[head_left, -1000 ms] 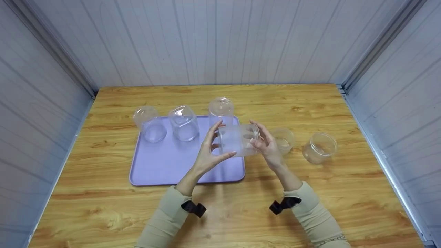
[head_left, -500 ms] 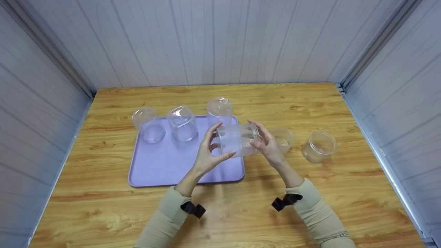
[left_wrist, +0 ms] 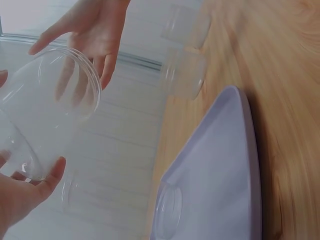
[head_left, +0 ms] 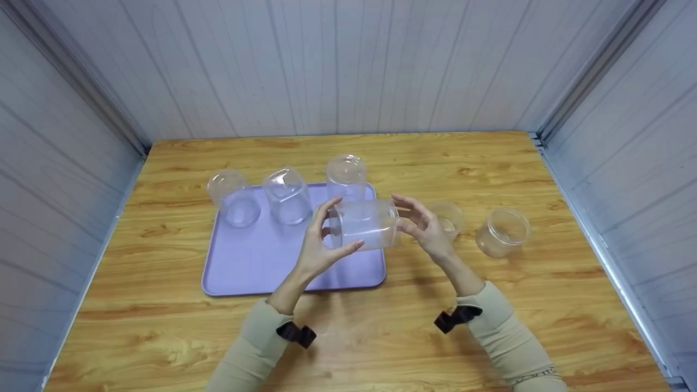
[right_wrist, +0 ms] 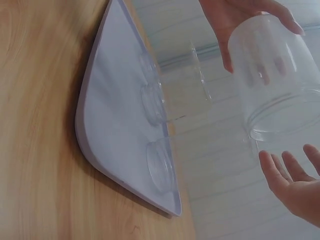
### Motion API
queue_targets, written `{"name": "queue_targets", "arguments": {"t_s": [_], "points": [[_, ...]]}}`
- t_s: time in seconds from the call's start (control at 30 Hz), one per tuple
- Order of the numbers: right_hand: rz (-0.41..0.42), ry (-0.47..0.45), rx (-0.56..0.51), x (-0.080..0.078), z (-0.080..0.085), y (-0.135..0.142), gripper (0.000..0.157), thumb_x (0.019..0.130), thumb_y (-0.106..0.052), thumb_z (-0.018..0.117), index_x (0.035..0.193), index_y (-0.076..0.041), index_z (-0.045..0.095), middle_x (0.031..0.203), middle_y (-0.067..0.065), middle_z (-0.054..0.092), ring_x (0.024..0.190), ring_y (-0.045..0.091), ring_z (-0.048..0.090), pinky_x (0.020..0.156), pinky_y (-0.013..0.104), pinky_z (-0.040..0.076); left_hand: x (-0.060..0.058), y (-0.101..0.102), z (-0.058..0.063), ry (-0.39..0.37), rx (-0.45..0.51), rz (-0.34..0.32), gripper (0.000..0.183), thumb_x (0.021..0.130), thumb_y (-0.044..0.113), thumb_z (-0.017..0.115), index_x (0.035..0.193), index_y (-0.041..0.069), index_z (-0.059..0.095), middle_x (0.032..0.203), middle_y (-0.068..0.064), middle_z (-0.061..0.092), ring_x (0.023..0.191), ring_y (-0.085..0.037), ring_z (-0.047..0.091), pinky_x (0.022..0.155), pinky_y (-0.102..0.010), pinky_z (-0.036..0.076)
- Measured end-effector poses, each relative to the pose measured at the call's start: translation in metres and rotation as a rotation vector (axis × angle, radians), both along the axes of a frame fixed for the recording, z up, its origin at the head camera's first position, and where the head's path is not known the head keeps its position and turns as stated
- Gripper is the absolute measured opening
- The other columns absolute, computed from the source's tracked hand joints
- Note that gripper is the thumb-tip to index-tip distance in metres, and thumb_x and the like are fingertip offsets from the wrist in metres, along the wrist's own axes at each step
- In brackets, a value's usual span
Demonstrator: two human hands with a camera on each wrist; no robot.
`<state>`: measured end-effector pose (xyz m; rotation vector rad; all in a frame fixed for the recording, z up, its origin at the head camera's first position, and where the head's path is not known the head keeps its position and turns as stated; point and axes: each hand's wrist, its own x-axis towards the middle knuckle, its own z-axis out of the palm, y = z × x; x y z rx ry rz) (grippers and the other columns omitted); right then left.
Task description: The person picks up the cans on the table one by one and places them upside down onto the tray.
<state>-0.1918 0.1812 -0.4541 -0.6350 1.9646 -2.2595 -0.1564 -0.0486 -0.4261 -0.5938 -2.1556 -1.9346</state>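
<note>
A clear, wide-mouthed plastic jar (head_left: 370, 224) is held sideways above the right part of the lilac tray (head_left: 245, 272), its mouth toward the right. My left hand (head_left: 317, 250) grips it around the base end, thumb in front and fingers behind. Beside the mouth is my right hand (head_left: 433, 234), its fingers spread and loosely bent. In the right wrist view, a small gap shows between the right hand's fingertips (right_wrist: 265, 162) and the jar's rim. Through the jar wall in the left wrist view, parts of the right hand (left_wrist: 100, 40) are visible.
Along the tray's far side stand a round clear jar (head_left: 242, 209), a squarish clear jar (head_left: 288, 198) and another round jar (head_left: 347, 171). On the wooden table (head_left: 381, 337), right of the tray, are two clear jars, one (head_left: 503, 234) further right. Panelled walls enclose the table.
The jar has shifted slightly left with my left hand. My right hand, earlier holding the rim end, has come away from it and now sits just to the right.
</note>
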Motion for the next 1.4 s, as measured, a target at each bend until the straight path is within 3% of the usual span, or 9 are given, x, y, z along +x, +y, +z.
{"name": "queue_targets", "arguments": {"t_s": [0.2, 0.33, 0.43, 0.5, 0.73, 0.97, 1.2, 1.4], "points": [[-0.022, -0.004, 0.007, -0.001, 0.001, 0.003, 0.047, 0.085, -0.005, 0.060, 0.125, 0.011, 0.042, 0.124, 0.027, 0.045, 0.113, 0.041, 0.043, 0.086, 0.042, 0.045, 0.000, -0.008, 0.001, -0.011, -0.062, 0.051, 0.074, 0.064, 0.005, 0.078, 0.127, -0.007, 0.040, 0.119, -0.023, 0.045, 0.099, -0.032, 0.045, 0.069, -0.049, 0.045], [-0.057, 0.008, 0.070, -0.002, 0.001, 0.006, 0.042, 0.083, 0.002, 0.059, 0.122, 0.010, 0.046, 0.121, 0.023, 0.049, 0.111, 0.036, 0.046, 0.088, 0.040, 0.044, -0.006, -0.015, -0.015, -0.016, -0.112, 0.082, 0.077, 0.064, 0.011, 0.080, 0.128, -0.002, 0.041, 0.120, -0.019, 0.046, 0.099, -0.030, 0.045, 0.069, -0.051, 0.044], [-0.078, 0.002, 0.128, -0.002, 0.001, 0.009, 0.041, 0.083, 0.001, 0.061, 0.122, 0.008, 0.048, 0.120, 0.019, 0.052, 0.109, 0.030, 0.049, 0.086, 0.036, 0.045, -0.012, -0.021, -0.028, -0.021, -0.165, 0.110, 0.079, 0.063, 0.019, 0.082, 0.129, 0.004, 0.042, 0.120, -0.014, 0.047, 0.101, -0.025, 0.045, 0.070, -0.046, 0.044], [-0.083, -0.011, 0.162, -0.002, 0.003, 0.012, 0.041, 0.083, 0.001, 0.061, 0.122, 0.009, 0.048, 0.120, 0.020, 0.051, 0.109, 0.029, 0.048, 0.085, 0.034, 0.046, -0.012, -0.025, -0.030, -0.028, -0.192, 0.125, 0.079, 0.062, 0.024, 0.082, 0.129, 0.007, 0.043, 0.119, -0.012, 0.048, 0.101, -0.022, 0.044, 0.071, -0.042, 0.045], [-0.089, -0.032, 0.336, 0.003, 0.022, 0.016, 0.043, 0.084, 0.001, 0.059, 0.123, 0.012, 0.044, 0.122, 0.024, 0.046, 0.109, 0.035, 0.044, 0.086, 0.038, 0.043, -0.012, -0.036, -0.028, -0.061, -0.278, 0.155, 0.079, 0.062, 0.031, 0.082, 0.128, 0.010, 0.043, 0.114, -0.006, 0.047, 0.100, -0.019, 0.044, 0.070, -0.035, 0.045], [-0.104, 0.006, 0.479, 0.002, 0.034, 0.020, 0.047, 0.081, 0.000, 0.063, 0.122, 0.013, 0.045, 0.119, 0.026, 0.046, 0.107, 0.037, 0.045, 0.087, 0.049, 0.041, -0.012, -0.049, -0.027, -0.079, -0.361, 0.173, 0.082, 0.061, 0.030, 0.082, 0.129, 0.005, 0.042, 0.116, -0.011, 0.046, 0.101, -0.023, 0.044, 0.075, -0.039, 0.044], [-0.135, 0.088, 0.649, -0.016, 0.014, 0.040, 0.052, 0.078, -0.014, 0.070, 0.123, 0.003, 0.050, 0.120, 0.020, 0.050, 0.106, 0.034, 0.048, 0.085, 0.049, 0.043, -0.012, -0.063, -0.026, -0.070, -0.447, 0.173, 0.082, 0.061, 0.031, 0.082, 0.128, 0.004, 0.043, 0.119, -0.014, 0.045, 0.105, -0.028, 0.046, 0.086, -0.044, 0.040], [-0.140, 0.149, 0.794, -0.024, 0.011, 0.050, 0.059, 0.078, -0.023, 0.071, 0.126, 0.001, 0.048, 0.122, 0.020, 0.049, 0.108, 0.034, 0.046, 0.085, 0.047, 0.042, -0.015, -0.075, -0.027, -0.054, -0.530, 0.166, 0.083, 0.061, 0.032, 0.082, 0.128, 0.002, 0.042, 0.121, -0.017, 0.044, 0.109, -0.033, 0.045, 0.089, -0.046, 0.039]]}}
